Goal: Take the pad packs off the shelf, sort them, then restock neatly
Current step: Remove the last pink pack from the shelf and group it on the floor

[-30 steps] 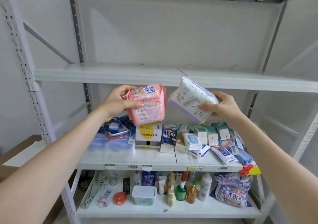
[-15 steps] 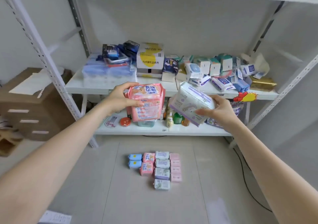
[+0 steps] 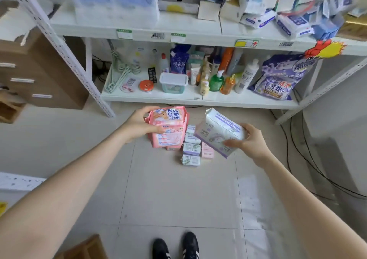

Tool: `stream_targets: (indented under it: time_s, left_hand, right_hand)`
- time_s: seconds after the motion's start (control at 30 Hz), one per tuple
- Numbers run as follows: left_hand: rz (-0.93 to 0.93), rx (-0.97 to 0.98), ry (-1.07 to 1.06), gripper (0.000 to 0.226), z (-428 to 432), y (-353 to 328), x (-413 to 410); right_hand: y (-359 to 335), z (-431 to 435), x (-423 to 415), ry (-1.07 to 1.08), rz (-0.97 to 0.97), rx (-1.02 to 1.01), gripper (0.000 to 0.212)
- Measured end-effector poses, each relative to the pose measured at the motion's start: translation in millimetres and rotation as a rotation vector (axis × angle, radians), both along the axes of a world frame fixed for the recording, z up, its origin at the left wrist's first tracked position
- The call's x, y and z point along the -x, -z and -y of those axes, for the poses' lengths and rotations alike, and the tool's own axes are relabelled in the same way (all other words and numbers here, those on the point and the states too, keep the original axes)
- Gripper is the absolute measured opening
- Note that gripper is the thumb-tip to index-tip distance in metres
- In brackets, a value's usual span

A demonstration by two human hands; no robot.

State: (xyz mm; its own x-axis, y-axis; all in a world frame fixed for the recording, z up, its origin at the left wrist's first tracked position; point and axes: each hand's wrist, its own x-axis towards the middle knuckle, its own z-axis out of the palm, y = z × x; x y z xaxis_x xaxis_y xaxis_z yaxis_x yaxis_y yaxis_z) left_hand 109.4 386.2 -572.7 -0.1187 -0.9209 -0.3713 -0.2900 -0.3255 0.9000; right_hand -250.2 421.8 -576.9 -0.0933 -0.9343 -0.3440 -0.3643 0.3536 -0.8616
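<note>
Both hands (image 3: pixel 139 126) (image 3: pixel 252 141) lowered pink pack (image 3: pixel 168 127) and white pack (image 3: pixel 218 129) (from shelf height) over floor stack (image 3: pixel 191 150).

Glossy pink plastic pad pack (image 3: pixel 168 127) above smooth, faintly shiny pale floor tiles (image 3: pixel 178 199); beyond them, white painted metal shelf (image 3: pixel 198 37).

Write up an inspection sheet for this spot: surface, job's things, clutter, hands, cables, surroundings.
Surface: pale tiled floor in front of the shelving.
Job's things: pink pack and white-and-purple pack, both held over the floor packs, which lie in rows and are partly hidden.
Clutter: upper shelf carries jumbled boxes and packets; lower shelf holds bottles, a lidded tub and a detergent bag.
Hands: left hand grips the pink pack; right hand grips the white-and-purple pack.
Cables: black cables trail over the floor on the right.
Surroundings: brown drawer unit on the left; black shoes at the bottom edge.
</note>
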Motion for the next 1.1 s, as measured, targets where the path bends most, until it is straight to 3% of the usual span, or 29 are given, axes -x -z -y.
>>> stream_targets:
  time_s: [0.47,0.77,1.1]
  left_hand:
    - [0.013,-0.201,-0.003,0.08,28,184,-10]
    - [0.023,-0.253,-0.01,0.077,49,373,-16]
    - [-0.026,-0.191,0.03,0.075,51,557,-13]
  right_hand:
    - [188,-1,-10,0.02,0.018,-0.204,0.066]
    - [362,7,-13,-0.073,-0.058,-0.23,0.061]
    - [550,-9,-17,-0.163,-0.157,-0.167,0.071]
